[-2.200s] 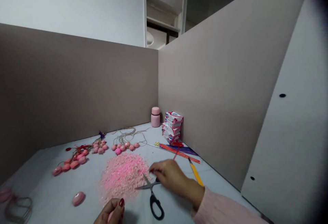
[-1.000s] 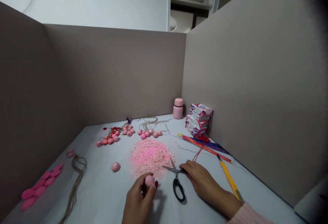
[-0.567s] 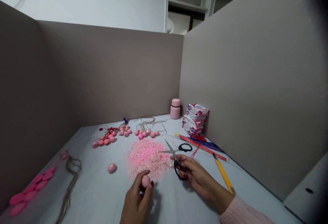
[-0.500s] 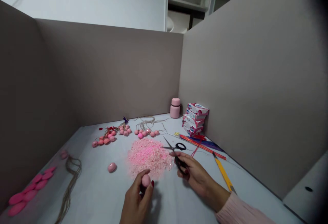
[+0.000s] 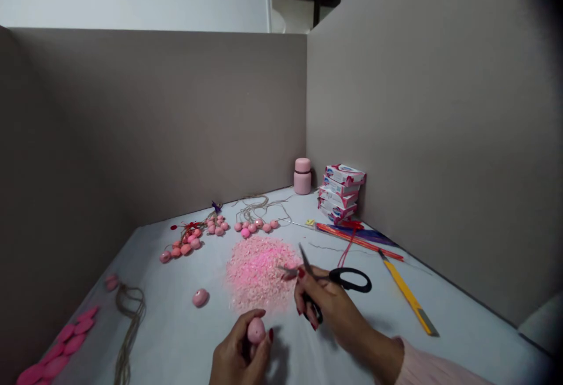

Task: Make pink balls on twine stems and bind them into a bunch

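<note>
The left hand (image 5: 240, 357) sat low at the near edge of the table (image 5: 176, 338), its fingers (image 5: 264, 347) closed around a small round pink ball (image 5: 255, 331), which was pinched upright between thumb and fingertips just above the tabletop. Just to the right of it, the right hand (image 5: 329, 311), in a pink sleeve, gripped a pair of black-handled scissors (image 5: 333, 277): its fingers curled through and around the lower handle, the other loop stuck out free to the right, and the blades stood parted, pointing up and left over the near edge of a heap of pink shavings (image 5: 261, 270). The ball and the blades were near each other but not touching. A single loose pink bead (image 5: 200, 297) lay left of the heap. Farther back, two clusters of pink beads tied on twine (image 5: 257, 225) rested near the partition, with a pink jar (image 5: 302, 176) and a stack of small boxes (image 5: 342, 192) in the corner. Red and purple sticks (image 5: 358, 238) and a yellow utility knife (image 5: 409, 297) lay along the right wall. A hank of twine (image 5: 127, 326) and flat pink pieces (image 5: 57, 350) lay at the far left.
</note>
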Action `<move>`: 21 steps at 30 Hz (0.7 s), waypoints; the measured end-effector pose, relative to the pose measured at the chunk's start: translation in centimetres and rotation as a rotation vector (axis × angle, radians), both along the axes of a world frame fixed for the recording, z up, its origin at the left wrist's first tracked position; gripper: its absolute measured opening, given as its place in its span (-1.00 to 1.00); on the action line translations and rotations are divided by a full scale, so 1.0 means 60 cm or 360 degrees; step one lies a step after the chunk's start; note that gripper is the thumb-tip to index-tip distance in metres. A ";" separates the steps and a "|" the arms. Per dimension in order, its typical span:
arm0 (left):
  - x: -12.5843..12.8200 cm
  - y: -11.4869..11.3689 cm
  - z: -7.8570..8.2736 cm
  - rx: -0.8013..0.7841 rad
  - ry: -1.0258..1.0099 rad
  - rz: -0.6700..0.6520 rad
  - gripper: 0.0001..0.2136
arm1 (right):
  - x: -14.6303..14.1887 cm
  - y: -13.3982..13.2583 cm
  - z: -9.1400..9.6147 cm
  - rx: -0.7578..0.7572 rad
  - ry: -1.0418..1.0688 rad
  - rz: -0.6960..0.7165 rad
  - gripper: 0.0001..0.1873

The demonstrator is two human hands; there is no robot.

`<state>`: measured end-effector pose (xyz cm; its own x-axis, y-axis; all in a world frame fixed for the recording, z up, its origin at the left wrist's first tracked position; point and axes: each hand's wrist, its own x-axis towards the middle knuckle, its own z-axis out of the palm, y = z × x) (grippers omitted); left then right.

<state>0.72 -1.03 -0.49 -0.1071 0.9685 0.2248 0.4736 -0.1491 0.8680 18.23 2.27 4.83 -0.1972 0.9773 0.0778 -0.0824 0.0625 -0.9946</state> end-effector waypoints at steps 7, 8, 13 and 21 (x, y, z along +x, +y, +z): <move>-0.009 -0.003 -0.002 -0.0079 0.0050 0.0000 -0.77 | -0.005 -0.060 0.013 0.0291 -0.0966 0.0265 -0.62; -0.010 -0.003 -0.004 -0.0073 0.0036 -0.0023 -0.77 | -0.005 -0.065 0.017 0.0250 -0.1017 0.0312 -0.63; -0.015 -0.003 -0.021 -0.0018 0.0025 -0.0115 -0.79 | -0.014 -0.081 0.027 0.0004 -0.1145 0.0293 -0.57; -0.014 -0.006 -0.026 0.0030 0.0165 -0.0183 -0.85 | -0.021 -0.080 0.038 0.0170 -0.1062 0.0319 -0.64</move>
<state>-0.12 -1.36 -2.04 0.0293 0.9685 0.2472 0.5392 -0.2236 0.8120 16.99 -2.54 7.11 -0.4116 0.9109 -0.0286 0.5230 0.2103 -0.8260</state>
